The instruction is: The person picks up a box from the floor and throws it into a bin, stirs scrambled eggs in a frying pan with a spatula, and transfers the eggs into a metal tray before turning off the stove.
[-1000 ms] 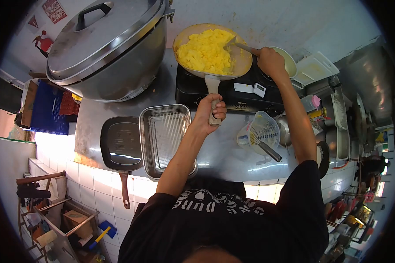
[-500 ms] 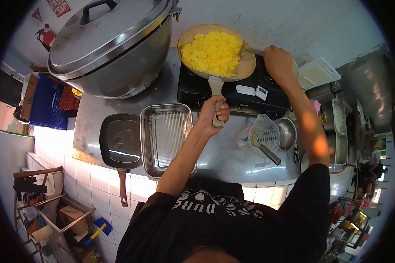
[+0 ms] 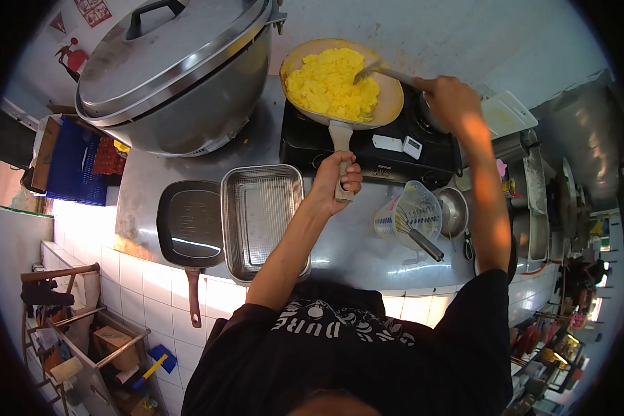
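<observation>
My left hand (image 3: 338, 182) is wrapped around the handle of a light-coloured frying pan (image 3: 391, 104) on the black gas stove (image 3: 301, 142). Yellow scrambled eggs (image 3: 329, 83) are heaped over the pan's left and middle, leaving its right side bare. My right hand (image 3: 453, 102) grips the handle of a spatula (image 3: 395, 75), held from the right above the pan. The spatula's head touches the upper right of the eggs and is partly buried in them. A small white digital timer (image 3: 412, 147) sits on the stove's front.
A huge lidded metal pot (image 3: 187, 104) stands to the left. Nearer me are a square black grill pan (image 3: 189, 222) and a rectangular metal tray (image 3: 263, 222). Right of them sit a measuring jug (image 3: 412, 208) with a whisk (image 3: 423, 243) and a metal bowl (image 3: 453, 211).
The spatula head has moved from the pan's right side up and left onto the eggs. My right hand has shifted slightly right and tilted, while my left hand stays on the handle.
</observation>
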`<state>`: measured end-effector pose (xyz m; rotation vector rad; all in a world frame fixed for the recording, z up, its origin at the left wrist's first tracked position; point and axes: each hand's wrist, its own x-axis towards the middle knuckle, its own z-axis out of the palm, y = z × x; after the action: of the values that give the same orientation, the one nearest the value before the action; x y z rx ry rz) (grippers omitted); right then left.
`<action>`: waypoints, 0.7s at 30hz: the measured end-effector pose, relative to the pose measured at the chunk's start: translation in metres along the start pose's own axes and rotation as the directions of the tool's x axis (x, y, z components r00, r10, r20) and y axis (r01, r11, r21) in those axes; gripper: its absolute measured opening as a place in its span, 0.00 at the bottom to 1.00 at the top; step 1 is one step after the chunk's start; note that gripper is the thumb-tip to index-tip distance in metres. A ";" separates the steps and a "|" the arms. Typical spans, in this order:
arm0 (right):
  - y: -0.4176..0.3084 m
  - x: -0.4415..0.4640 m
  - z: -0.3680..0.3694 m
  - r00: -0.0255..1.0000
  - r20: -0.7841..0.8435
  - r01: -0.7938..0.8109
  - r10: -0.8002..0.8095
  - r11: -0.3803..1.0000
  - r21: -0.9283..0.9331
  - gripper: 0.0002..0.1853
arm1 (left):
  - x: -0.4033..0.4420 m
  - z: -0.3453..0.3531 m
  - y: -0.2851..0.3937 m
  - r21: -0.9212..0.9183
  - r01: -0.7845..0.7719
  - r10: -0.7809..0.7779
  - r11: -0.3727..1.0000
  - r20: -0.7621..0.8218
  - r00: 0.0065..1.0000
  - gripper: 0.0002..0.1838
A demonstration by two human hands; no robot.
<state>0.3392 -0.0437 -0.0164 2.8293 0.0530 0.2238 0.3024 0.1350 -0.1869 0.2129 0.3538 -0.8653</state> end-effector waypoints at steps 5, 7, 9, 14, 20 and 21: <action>0.008 -0.011 -0.002 0.959 0.285 -0.007 -0.006 0.999 0.044 0.13 | -0.001 0.002 0.000 0.006 -0.003 0.003 1.000 -0.010 1.000 0.04; 0.004 0.003 0.031 0.963 0.262 -0.067 0.056 0.997 0.033 0.13 | 0.000 0.001 -0.001 0.010 -0.002 0.002 1.000 -0.012 1.000 0.04; 0.009 0.024 0.053 0.974 0.216 -0.086 0.069 0.994 0.073 0.15 | 0.001 0.000 0.000 0.012 -0.009 0.009 1.000 -0.015 1.000 0.04; 0.015 0.051 0.070 0.982 0.139 -0.145 0.127 0.981 0.130 0.13 | 0.000 0.000 0.000 0.022 0.000 0.001 1.000 -0.010 1.000 0.04; 0.024 0.021 0.048 0.993 0.095 -0.090 0.075 0.982 0.167 0.13 | 0.001 0.000 0.000 0.008 -0.006 0.006 1.000 0.000 1.000 0.04; 0.025 0.015 0.040 0.993 0.096 -0.085 0.070 0.983 0.166 0.13 | 0.001 0.000 0.000 0.004 -0.010 0.010 1.000 0.000 1.000 0.04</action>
<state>0.3604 -0.0779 -0.0442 3.0105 -0.0605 0.1132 0.3030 0.1339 -0.1874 0.2180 0.3513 -0.8565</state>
